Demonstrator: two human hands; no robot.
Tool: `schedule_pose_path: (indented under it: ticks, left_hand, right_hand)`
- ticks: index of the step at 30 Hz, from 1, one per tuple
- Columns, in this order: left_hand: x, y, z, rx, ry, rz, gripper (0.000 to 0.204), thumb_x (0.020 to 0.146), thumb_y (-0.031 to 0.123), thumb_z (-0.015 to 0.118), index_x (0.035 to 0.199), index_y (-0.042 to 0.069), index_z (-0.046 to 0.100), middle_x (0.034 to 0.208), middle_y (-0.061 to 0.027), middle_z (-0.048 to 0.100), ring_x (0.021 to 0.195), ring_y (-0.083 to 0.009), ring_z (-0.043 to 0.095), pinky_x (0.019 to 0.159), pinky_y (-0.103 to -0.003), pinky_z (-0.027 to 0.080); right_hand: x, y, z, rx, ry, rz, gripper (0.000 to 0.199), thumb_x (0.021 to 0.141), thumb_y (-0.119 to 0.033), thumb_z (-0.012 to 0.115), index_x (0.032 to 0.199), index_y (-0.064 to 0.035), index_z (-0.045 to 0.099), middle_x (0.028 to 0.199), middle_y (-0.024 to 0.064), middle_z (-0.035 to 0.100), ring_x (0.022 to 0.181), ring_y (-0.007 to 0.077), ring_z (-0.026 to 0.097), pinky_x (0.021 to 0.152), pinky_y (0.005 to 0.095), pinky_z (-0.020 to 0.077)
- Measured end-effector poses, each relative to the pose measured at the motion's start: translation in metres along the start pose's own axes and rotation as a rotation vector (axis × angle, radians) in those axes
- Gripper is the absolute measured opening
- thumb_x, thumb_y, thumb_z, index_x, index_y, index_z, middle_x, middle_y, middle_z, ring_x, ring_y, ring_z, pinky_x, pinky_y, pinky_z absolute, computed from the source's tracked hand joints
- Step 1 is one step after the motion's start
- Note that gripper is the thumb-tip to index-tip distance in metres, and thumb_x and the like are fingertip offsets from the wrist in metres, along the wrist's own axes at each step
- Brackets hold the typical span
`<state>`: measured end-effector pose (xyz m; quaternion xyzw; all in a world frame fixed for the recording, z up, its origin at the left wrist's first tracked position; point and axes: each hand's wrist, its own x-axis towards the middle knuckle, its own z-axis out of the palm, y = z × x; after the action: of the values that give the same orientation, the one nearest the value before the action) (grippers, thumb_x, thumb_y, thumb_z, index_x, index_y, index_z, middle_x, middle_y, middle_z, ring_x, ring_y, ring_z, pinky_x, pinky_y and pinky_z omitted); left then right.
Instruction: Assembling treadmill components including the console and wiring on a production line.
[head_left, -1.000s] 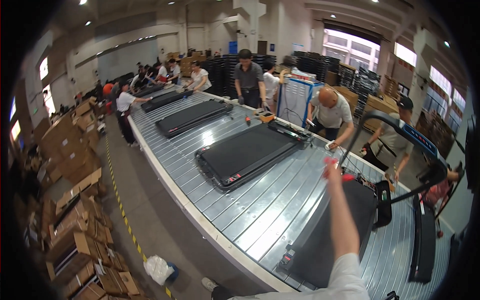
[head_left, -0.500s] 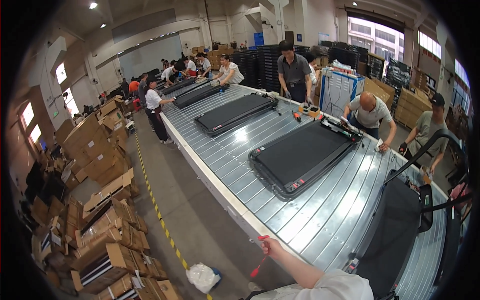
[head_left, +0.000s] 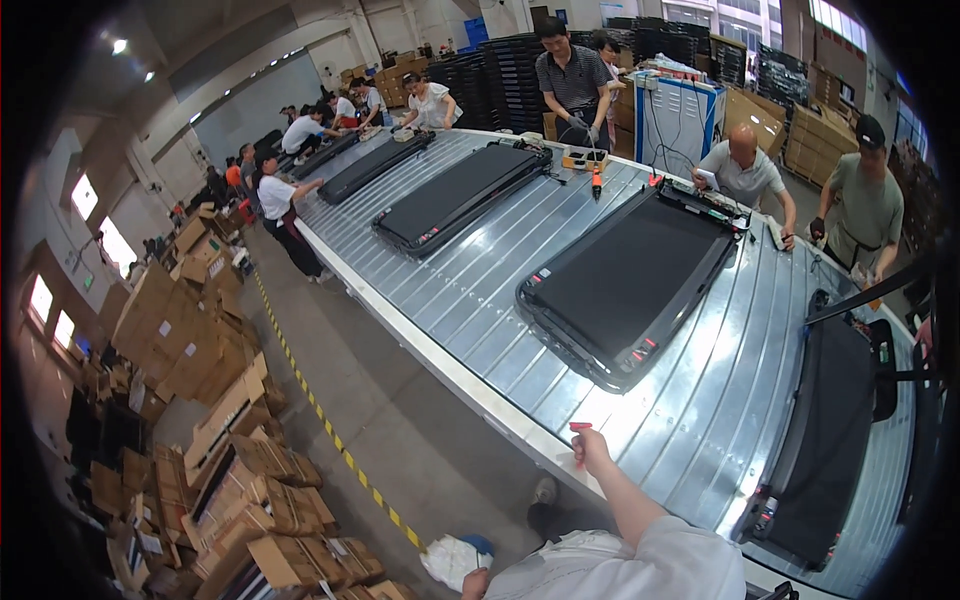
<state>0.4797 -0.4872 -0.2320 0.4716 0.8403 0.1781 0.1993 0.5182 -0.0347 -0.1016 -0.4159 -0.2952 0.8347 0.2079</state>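
Right hand (head_left: 592, 448) is gripping a small red-handled tool (head_left: 579, 432) at the near edge of the ribbed metal bench (head_left: 700, 420). Left hand (head_left: 474, 583) is hanging low; can't tell its grip.

Bright daylight, sharp centre, fisheye-bent edges

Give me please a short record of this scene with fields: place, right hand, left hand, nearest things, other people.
place: a hall with a long ribbed metal conveyor
right hand: the right hand holds a small red tool at the conveyor's near edge
left hand: the left hand is low by the person's side; whether it holds anything cannot be told
nearest things: a flat black treadmill, another black treadmill
other people: several workers along the line
floor: stacked cardboard boxes
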Motion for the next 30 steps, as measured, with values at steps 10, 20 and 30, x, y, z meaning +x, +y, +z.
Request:
schedule_pose_path:
  ticks: [10,20,30]
  left_hand:
    - [0.172,-0.093,-0.18,-1.003,0.203,-0.873,0.043,0.077,0.003,0.063,0.119,-0.001,0.053,0.07,-0.0027,0.055,0.053,-0.0107,0.05,0.045,-0.027,0.042]
    - [0.441,-0.043,-0.293,-0.929,-0.133,-0.422,0.047,0.075,0.004,0.066,0.119,0.001,0.053,0.072,-0.0007,0.053,0.056,-0.009,0.049,0.051,-0.024,0.04]
    - [0.672,0.07,-0.229,-0.252,-0.241,0.675,0.04,0.076,0.002,0.055,0.115,0.009,0.057,0.09,-0.0093,0.062,0.079,-0.0248,0.058,0.072,-0.035,0.048]
  right_hand:
    - [0.087,-0.029,0.084,0.069,0.057,-0.045,0.022,0.09,-0.022,0.047,0.101,-0.007,0.058,0.064,0.0014,0.049,0.046,0.0085,0.037,0.04,0.0243,0.0288]
    - [0.094,-0.029,0.098,0.29,0.257,-0.143,0.023,0.094,-0.018,0.04,0.105,-0.004,0.055,0.064,0.0011,0.049,0.046,0.0067,0.036,0.039,0.0224,0.0271]
    - [0.061,-0.013,0.078,0.345,0.592,-0.256,0.021,0.093,-0.02,0.042,0.102,-0.0066,0.055,0.064,0.0018,0.052,0.046,0.0084,0.039,0.04,0.024,0.0294]
